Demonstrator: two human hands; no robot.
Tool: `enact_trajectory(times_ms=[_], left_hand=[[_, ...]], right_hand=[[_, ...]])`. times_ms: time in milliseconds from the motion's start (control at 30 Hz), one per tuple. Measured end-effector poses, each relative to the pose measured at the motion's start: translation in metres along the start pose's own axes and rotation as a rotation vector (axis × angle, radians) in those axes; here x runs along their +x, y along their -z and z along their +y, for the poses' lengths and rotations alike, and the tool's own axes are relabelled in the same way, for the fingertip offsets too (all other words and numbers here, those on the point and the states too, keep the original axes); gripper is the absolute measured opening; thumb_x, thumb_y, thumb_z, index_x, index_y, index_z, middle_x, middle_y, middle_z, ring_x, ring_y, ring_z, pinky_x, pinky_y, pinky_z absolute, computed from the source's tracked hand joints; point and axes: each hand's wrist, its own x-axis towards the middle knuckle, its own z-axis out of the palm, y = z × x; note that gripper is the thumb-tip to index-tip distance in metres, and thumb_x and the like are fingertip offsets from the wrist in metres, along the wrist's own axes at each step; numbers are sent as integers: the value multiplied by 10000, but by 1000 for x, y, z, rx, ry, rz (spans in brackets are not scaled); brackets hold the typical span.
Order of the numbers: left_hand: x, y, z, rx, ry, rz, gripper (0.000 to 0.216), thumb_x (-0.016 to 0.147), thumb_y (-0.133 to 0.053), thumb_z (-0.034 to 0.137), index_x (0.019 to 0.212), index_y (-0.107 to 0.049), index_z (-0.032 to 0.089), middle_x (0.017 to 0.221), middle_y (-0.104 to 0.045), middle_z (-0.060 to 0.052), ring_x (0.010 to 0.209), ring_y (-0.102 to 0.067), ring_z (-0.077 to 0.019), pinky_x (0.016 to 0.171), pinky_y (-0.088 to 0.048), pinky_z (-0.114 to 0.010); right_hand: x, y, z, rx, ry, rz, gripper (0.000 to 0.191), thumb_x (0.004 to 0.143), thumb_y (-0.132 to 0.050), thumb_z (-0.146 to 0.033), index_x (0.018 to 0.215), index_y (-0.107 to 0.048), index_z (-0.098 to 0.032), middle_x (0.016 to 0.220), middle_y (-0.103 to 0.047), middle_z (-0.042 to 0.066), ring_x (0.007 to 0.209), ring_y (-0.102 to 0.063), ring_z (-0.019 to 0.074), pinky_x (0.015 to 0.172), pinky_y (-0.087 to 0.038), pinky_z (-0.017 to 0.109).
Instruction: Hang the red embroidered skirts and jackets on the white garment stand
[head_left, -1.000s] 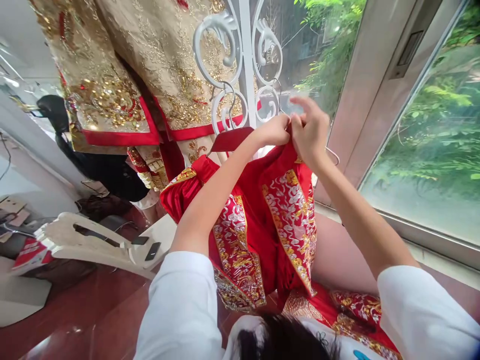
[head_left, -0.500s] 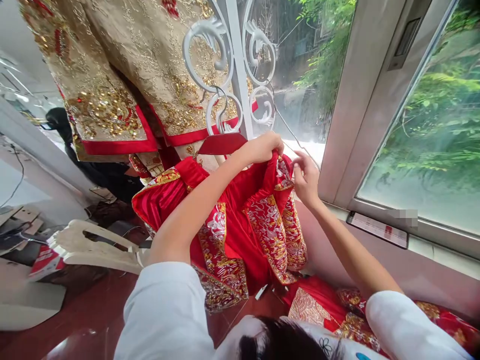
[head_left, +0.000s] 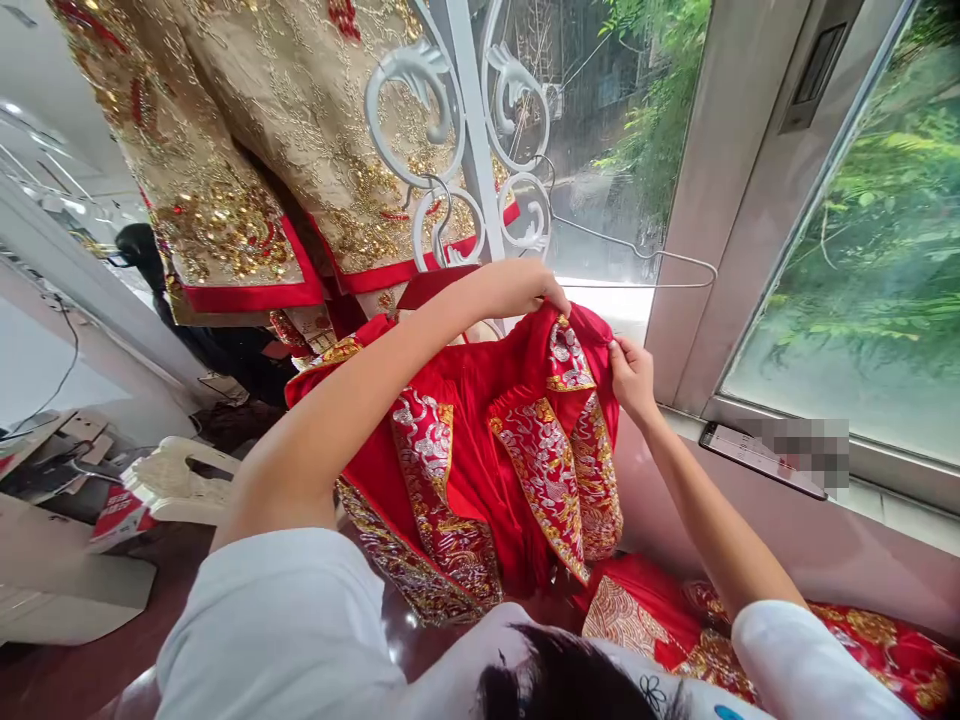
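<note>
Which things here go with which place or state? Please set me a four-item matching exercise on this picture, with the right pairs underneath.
1. red garment
2. phone
3. wire hanger
4. beige garment

A. in front of the window pane
B. hanging, with a red hem
C. on the window ledge
D. held by the left hand and right hand

Right pairs: 1-D, 2-C, 3-A, 4-B

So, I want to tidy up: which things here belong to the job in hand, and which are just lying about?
In hand:
red garment, held by left hand and right hand
wire hanger, probably

Apparently apart from it:
phone on the sill
gold garment, hanging
chair
</note>
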Motion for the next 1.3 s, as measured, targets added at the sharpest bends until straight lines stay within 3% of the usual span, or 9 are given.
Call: enact_trajectory(times_ms=[133,200,400,533,700,833,967,1167,1300], left_hand=[[8,13,3,-246,62,13,495,730,-448,61,1114,-681,268,1023,-705,-35,851,-632,-141,734,-487,-263],[13,18,3,-325,99,31,515,734,-438,72,1171,-650,244,1003,-703,-40,828,-634,-144,694,-501,-269],[19,28,5,-374,116,63,526,739,-448,86,1215,-620,229,960,-699,-48,840,-643,-163,678,-505,-284],[20,35,9,-409,118,67,540,728,-447,89,1223,-616,227,972,-695,-48,819,-648,-156,669,-503,-276],[20,40,9,-495,106,36,509,728,-464,110,1197,-638,205,839,-691,-46,665,-641,-127,638,-497,-281],[18,38,10,-472,121,55,410,760,-581,274,1153,-664,192,864,-688,-80,708,-644,-161,645,-495,-307],[20,31,11,-403,187,130,482,790,-587,330,1247,-581,178,860,-680,-87,816,-654,-202,682,-498,-330],[29,17,6,-428,255,135,326,813,-553,210,1119,-597,105,812,-656,-101,855,-650,-245,665,-489,-352],[29,14,0,-457,286,191,386,795,-570,167,1174,-508,125,864,-641,-95,881,-630,-246,667,-479,-356]], right_hand=[[23,20,-18,-146,119,247,296,833,-428,-379,759,-615,-162,707,-617,45,662,-531,163,641,-407,287],[41,34,-29,-202,170,296,272,823,-428,-357,708,-587,-169,675,-592,42,636,-504,155,618,-383,276],[86,68,-57,-291,230,146,216,786,-440,-268,606,-511,-172,602,-500,35,584,-400,124,577,-327,264],[97,78,-75,-353,301,154,200,795,-441,-236,615,-498,-168,593,-445,17,580,-371,107,576,-309,253],[110,90,-94,-460,309,181,208,829,-446,-174,622,-457,-172,593,-388,3,580,-347,100,571,-284,254],[128,86,-105,-543,310,192,240,871,-426,-151,635,-409,-189,638,-429,17,622,-379,112,627,-300,269],[135,79,-108,-583,307,229,269,897,-381,-151,634,-360,-204,672,-472,40,644,-400,126,657,-318,281],[97,72,-87,-712,216,-22,111,726,-512,-93,765,-594,-157,735,-604,78,687,-503,166,705,-383,311],[69,42,-94,-646,432,-54,228,741,-582,-232,959,-615,-172,961,-624,109,893,-536,236,859,-387,403]])
